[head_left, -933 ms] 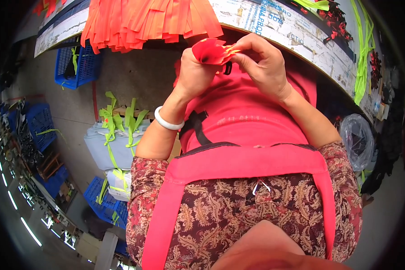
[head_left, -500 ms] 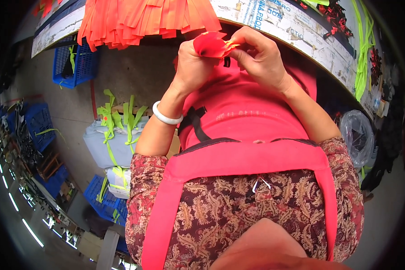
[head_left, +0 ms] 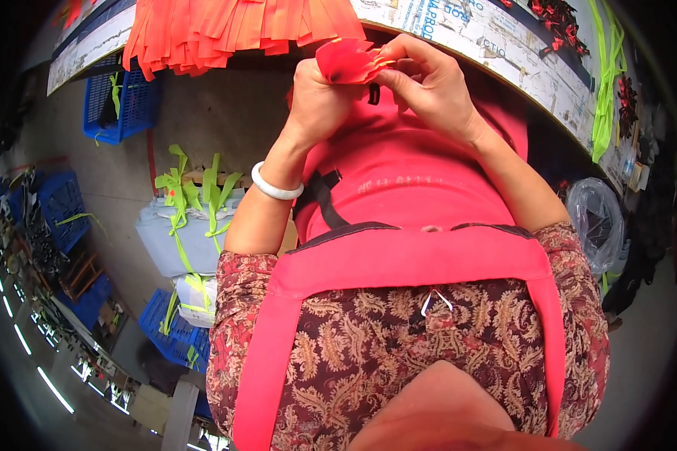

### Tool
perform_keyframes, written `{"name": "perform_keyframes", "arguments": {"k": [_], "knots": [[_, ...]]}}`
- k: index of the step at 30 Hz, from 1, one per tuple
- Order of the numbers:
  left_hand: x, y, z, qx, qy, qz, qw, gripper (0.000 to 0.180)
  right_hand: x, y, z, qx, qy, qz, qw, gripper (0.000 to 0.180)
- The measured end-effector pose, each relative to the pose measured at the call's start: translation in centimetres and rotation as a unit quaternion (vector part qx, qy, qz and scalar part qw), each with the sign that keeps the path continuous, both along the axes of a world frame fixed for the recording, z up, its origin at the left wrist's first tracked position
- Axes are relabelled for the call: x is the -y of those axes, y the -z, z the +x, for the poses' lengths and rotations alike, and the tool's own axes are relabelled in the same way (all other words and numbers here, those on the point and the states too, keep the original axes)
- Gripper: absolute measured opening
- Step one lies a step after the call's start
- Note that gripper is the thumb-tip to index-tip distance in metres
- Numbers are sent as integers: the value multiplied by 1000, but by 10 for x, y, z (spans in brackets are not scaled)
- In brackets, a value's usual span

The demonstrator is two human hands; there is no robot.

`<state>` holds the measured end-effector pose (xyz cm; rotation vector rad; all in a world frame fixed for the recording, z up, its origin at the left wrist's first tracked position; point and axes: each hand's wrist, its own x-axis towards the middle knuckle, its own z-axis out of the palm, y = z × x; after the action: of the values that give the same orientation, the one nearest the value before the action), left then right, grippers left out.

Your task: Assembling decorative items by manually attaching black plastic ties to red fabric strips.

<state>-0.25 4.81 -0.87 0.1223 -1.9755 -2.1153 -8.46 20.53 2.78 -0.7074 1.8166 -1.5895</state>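
My left hand (head_left: 315, 104) is closed around a bundle of bright red-orange fabric strips (head_left: 344, 62), whose ends fan out above the fist. Against the bundle's right edge, the thumb and forefinger of my right hand (head_left: 436, 84) pinch the loose strip ends. A small black piece (head_left: 374, 94) hangs just below the strips, between my hands; its kind is unclear. Both hands are over my red apron (head_left: 406, 173), close to the table edge. A white bangle (head_left: 277, 184) circles my left wrist.
Many orange strips (head_left: 241, 26) hang over the front edge of the table (head_left: 496, 56). Yellow-green strips (head_left: 603, 90) hang at its right. On the left floor are blue crates (head_left: 120, 109) and a grey bundle (head_left: 165, 233) tied with yellow-green strips. A clear plastic bag (head_left: 594, 222) is at right.
My hands sit slightly higher in the picture, and the whole view has shifted a little. Both hands keep their hold on the fabric strips.
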Motion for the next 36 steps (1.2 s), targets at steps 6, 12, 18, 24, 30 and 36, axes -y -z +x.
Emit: {"name": "perform_keyframes", "arguments": {"k": [6, 12, 18, 24, 30, 36], "knots": [[1, 4, 0, 83, 36, 52, 995, 22, -1, 10, 4, -35, 36, -32, 998, 8], [-2, 11, 5, 28, 0, -12, 1000, 20, -1, 6, 6, -18, 10, 12, 1000, 11], [16, -9, -3, 127, 47, 74, 988, 16, -3, 4, -1, 28, 10, 20, 999, 13], [13, -6, -7, 50, 32, 88, 994, 7, 3, 28, -1, -125, -73, 25, 989, 11], [23, -11, -2, 87, -45, 163, 982, 8, 9, 32, 7, 109, -148, 94, 978, 23], [67, -28, 28, 77, -157, 192, 966, 12, 89, -31, -74, 72, -58, -63, 994, 25]]}}
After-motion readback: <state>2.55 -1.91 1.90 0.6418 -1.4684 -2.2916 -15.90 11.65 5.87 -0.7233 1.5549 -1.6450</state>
